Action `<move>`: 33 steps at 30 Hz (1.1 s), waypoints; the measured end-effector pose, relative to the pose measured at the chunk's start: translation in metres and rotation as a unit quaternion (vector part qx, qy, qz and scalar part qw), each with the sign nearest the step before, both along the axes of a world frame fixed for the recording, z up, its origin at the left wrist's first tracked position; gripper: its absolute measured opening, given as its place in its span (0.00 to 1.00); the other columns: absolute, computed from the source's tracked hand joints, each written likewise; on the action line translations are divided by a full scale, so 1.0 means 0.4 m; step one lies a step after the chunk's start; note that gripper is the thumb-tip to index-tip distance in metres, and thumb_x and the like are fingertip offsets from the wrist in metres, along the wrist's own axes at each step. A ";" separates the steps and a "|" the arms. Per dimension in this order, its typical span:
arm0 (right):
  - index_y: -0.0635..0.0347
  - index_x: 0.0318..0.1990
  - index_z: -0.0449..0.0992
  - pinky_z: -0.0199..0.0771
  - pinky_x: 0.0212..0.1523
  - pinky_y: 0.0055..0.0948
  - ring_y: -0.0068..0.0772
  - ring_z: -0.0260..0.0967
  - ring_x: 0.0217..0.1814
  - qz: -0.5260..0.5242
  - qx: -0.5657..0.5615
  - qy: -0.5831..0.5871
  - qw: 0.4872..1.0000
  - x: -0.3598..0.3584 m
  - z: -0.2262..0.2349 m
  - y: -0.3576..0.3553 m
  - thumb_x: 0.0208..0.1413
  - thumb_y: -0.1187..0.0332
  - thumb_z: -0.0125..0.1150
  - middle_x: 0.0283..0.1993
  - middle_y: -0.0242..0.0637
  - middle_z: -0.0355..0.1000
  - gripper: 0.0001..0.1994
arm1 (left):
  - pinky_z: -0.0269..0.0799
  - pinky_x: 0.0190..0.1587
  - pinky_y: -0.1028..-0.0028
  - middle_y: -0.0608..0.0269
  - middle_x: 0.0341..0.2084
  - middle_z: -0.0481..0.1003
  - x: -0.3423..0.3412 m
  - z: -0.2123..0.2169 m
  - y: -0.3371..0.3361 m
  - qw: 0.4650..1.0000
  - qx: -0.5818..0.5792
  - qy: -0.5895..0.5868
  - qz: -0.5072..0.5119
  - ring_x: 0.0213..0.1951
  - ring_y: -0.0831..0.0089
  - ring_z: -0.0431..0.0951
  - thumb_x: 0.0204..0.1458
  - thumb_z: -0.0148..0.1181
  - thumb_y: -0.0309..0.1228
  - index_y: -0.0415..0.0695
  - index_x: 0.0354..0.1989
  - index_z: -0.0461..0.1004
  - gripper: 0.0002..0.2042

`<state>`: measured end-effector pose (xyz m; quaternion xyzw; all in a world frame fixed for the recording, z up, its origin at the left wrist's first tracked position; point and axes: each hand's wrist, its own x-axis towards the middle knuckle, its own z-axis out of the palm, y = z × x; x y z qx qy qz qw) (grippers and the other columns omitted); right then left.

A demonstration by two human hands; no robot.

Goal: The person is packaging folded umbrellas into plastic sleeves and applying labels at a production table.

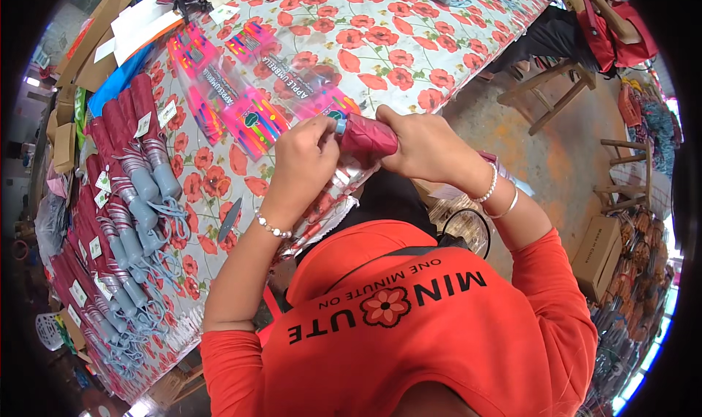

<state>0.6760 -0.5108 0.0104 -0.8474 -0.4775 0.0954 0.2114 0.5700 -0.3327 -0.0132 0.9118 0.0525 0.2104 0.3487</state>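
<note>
Overhead, both hands met above the near edge of a table (409,58) covered in a cloth printed with red poppies. Right hand (428,148) was closed around a folded dark-red umbrella (368,139), gripping its body, held level between the hands and just above the table edge. Left hand (307,161) was closed at the umbrella's grey-blue end, fingertips pinched on it; what exactly they pinched was too small to tell. A clear plastic sleeve (329,88) with pink printed ends lay on the cloth under and beyond the hands, and it could not be told whether the umbrella touched it. More pink-printed sleeves (219,88) lay fanned out beside it, farther from the person. To the left, well apart from the hands, a long row of folded dark-red umbrellas with grey handles (124,219) and cords lay side by side along the table, small white tags on several. A small dark blade-shaped object (229,219) lay on the cloth between that row and the left forearm. A wooden stool (548,95) and a cardboard box (599,252) stood on the floor to the right.
</note>
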 end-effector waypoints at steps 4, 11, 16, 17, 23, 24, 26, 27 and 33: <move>0.66 0.37 0.66 0.68 0.28 0.43 0.58 0.71 0.27 -0.015 -0.060 -0.022 0.998 0.010 -0.002 -0.009 0.41 0.62 0.59 0.27 0.52 0.74 0.19 | 0.65 0.29 0.77 0.61 0.25 0.75 -0.003 0.047 -0.009 0.998 -0.070 0.001 -0.003 0.24 0.74 0.69 0.50 0.57 0.24 0.35 0.35 0.76 0.07; 0.67 0.36 0.66 0.69 0.29 0.43 0.58 0.71 0.28 -0.004 -0.078 -0.024 0.997 0.001 0.013 0.004 0.41 0.62 0.59 0.27 0.54 0.74 0.18 | 0.65 0.29 0.77 0.61 0.26 0.75 0.002 0.059 -0.029 0.997 -0.070 -0.028 0.034 0.25 0.73 0.68 0.52 0.56 0.24 0.35 0.35 0.76 0.06; 0.67 0.38 0.66 0.68 0.29 0.43 0.58 0.70 0.28 -0.009 -0.064 -0.015 0.998 0.006 0.004 0.005 0.41 0.62 0.59 0.27 0.53 0.74 0.19 | 0.64 0.28 0.76 0.61 0.26 0.74 -0.002 0.061 -0.045 0.994 -0.073 -0.076 0.015 0.24 0.73 0.68 0.53 0.56 0.24 0.36 0.32 0.75 0.05; 0.66 0.39 0.66 0.68 0.29 0.42 0.58 0.70 0.28 -0.014 -0.063 -0.008 0.998 0.008 0.004 0.006 0.41 0.62 0.60 0.27 0.52 0.74 0.20 | 0.64 0.28 0.77 0.62 0.26 0.74 -0.005 0.059 -0.048 0.993 -0.088 -0.084 0.012 0.24 0.74 0.68 0.53 0.57 0.25 0.36 0.32 0.75 0.05; 0.66 0.37 0.66 0.68 0.29 0.42 0.58 0.70 0.28 -0.028 -0.020 0.006 0.999 0.005 0.020 0.023 0.40 0.62 0.60 0.27 0.52 0.74 0.19 | 0.63 0.29 0.81 0.63 0.27 0.73 0.000 0.066 -0.049 0.970 -0.230 -0.051 0.060 0.25 0.79 0.67 0.54 0.59 0.26 0.36 0.34 0.74 0.05; 0.67 0.36 0.66 0.69 0.29 0.43 0.58 0.70 0.28 -0.030 -0.007 0.005 1.000 0.002 0.024 0.027 0.41 0.63 0.60 0.26 0.53 0.74 0.18 | 0.63 0.29 0.82 0.64 0.28 0.73 0.002 0.068 -0.048 0.960 -0.268 -0.035 0.079 0.26 0.80 0.67 0.54 0.59 0.26 0.36 0.35 0.73 0.06; 0.67 0.36 0.66 0.69 0.29 0.43 0.58 0.70 0.27 -0.028 0.006 0.008 1.000 0.001 0.031 0.034 0.41 0.63 0.60 0.26 0.53 0.74 0.18 | 0.63 0.30 0.82 0.63 0.29 0.74 0.005 0.058 -0.042 0.948 -0.294 -0.056 0.105 0.27 0.79 0.68 0.54 0.60 0.26 0.36 0.37 0.72 0.07; 0.67 0.36 0.66 0.68 0.29 0.42 0.58 0.70 0.27 -0.027 0.015 0.013 0.999 -0.001 0.035 0.037 0.40 0.63 0.61 0.26 0.53 0.74 0.18 | 0.64 0.31 0.83 0.62 0.31 0.74 0.004 0.047 -0.039 0.934 -0.325 -0.074 0.131 0.28 0.79 0.69 0.53 0.60 0.26 0.36 0.39 0.71 0.08; 0.67 0.35 0.68 0.68 0.27 0.41 0.57 0.70 0.26 -0.009 0.056 0.002 0.998 -0.010 0.048 0.060 0.40 0.62 0.61 0.26 0.52 0.74 0.18 | 0.67 0.39 0.82 0.62 0.39 0.74 -0.005 0.050 -0.045 0.812 -0.561 -0.107 0.124 0.33 0.80 0.72 0.55 0.60 0.28 0.39 0.51 0.66 0.16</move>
